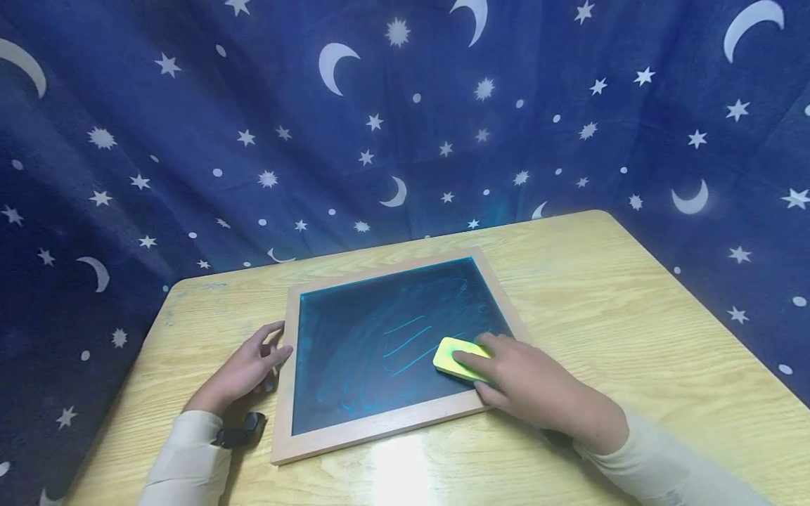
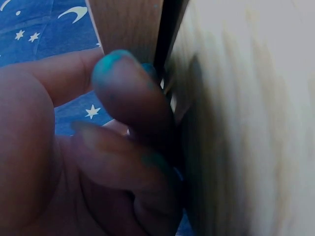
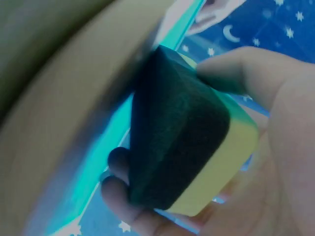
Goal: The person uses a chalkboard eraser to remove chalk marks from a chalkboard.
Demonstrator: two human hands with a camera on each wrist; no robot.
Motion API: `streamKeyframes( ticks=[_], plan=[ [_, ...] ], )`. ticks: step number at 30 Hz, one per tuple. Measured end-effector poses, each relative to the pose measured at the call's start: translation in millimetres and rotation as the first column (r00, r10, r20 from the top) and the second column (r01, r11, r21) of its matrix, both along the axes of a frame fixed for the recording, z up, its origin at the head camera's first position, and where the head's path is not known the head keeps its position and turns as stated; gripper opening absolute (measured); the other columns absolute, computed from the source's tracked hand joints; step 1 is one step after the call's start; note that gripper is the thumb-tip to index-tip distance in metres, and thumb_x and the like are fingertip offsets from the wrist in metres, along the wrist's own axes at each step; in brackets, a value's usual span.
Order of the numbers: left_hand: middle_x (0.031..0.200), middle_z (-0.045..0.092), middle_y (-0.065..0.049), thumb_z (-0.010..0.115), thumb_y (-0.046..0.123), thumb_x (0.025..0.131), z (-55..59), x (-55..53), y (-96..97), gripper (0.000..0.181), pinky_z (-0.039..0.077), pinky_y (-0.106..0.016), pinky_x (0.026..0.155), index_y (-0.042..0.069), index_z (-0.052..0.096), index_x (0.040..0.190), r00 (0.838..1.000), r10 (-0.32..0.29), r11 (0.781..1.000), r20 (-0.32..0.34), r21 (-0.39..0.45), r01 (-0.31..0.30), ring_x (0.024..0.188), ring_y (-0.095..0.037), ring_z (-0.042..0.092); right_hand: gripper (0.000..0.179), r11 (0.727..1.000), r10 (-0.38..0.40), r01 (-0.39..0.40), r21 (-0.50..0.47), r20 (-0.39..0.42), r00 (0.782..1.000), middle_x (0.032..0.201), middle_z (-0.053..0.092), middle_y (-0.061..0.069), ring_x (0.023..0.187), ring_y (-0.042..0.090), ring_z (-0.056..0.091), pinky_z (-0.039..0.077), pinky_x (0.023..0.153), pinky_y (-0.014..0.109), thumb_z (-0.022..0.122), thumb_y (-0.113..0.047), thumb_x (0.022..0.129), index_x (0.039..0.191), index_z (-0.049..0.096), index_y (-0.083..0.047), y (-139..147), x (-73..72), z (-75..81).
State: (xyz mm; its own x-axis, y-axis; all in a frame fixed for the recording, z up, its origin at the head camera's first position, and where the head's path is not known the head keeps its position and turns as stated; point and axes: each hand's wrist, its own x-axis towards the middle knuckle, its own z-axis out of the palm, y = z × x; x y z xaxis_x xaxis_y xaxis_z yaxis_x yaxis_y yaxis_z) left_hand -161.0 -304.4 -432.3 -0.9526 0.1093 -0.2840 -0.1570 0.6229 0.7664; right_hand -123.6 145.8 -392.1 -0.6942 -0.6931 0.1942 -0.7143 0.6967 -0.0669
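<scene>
A chalkboard [image 1: 354,351] in a pale wooden frame [image 1: 380,424] lies on the table, with several blue-green chalk lines [image 1: 408,344] and smears on its dark surface. My right hand [image 1: 531,383] grips a yellow chalkboard eraser [image 1: 451,349] over the board's right part. In the right wrist view the eraser [image 3: 216,172] shows a thick dark felt pad against the board, with thumb and fingers around its sides. At the frame's left side my left hand [image 1: 243,365] holds the edge. Blue-green chalk marks a fingertip [image 2: 110,69] in the left wrist view.
The light wood-grain table [image 1: 569,281] extends around the board. A dark blue curtain [image 1: 380,140] with moons and stars hangs behind and beside it. A black device [image 1: 243,430] is strapped to my left wrist. Faint chalk smudges mark the table's far left.
</scene>
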Motion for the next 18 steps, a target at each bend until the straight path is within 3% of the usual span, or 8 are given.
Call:
streamKeyframes(
  ticks=[8, 18],
  plan=[
    [0.09, 0.059, -0.011, 0.053, 0.032, 0.104, -1.6, 0.0, 2.2, 0.071, 0.048, -0.035, 0.052, 0.007, 0.015, 0.159, 1.0, -0.005, 1.0, -0.007, 0.014, 0.005, 0.057, -0.02, 0.055, 0.048, 0.996, 0.089, -0.088, -0.013, 0.08, 0.993, 0.128, 0.057, 0.006, 0.098, 0.015, 0.056, 0.053, 0.082, 0.035, 0.063, -0.029, 0.097, 0.145, 0.053, -0.028, -13.6, 14.0, -10.4],
    [0.093, 0.06, -0.012, 0.053, 0.032, 0.105, -2.5, 1.1, 0.6, 0.071, 0.049, -0.036, 0.053, 0.006, 0.015, 0.159, 1.0, 0.009, 1.0, -0.009, 0.001, -0.009, 0.057, -0.021, 0.054, 0.049, 0.994, 0.107, -0.106, -0.035, 0.039, 0.994, 0.128, 0.057, 0.004, 0.097, 0.013, 0.055, 0.052, 0.081, 0.033, 0.065, -0.03, 0.097, 0.144, 0.054, -0.03, -18.6, 16.5, -12.0]
  ],
)
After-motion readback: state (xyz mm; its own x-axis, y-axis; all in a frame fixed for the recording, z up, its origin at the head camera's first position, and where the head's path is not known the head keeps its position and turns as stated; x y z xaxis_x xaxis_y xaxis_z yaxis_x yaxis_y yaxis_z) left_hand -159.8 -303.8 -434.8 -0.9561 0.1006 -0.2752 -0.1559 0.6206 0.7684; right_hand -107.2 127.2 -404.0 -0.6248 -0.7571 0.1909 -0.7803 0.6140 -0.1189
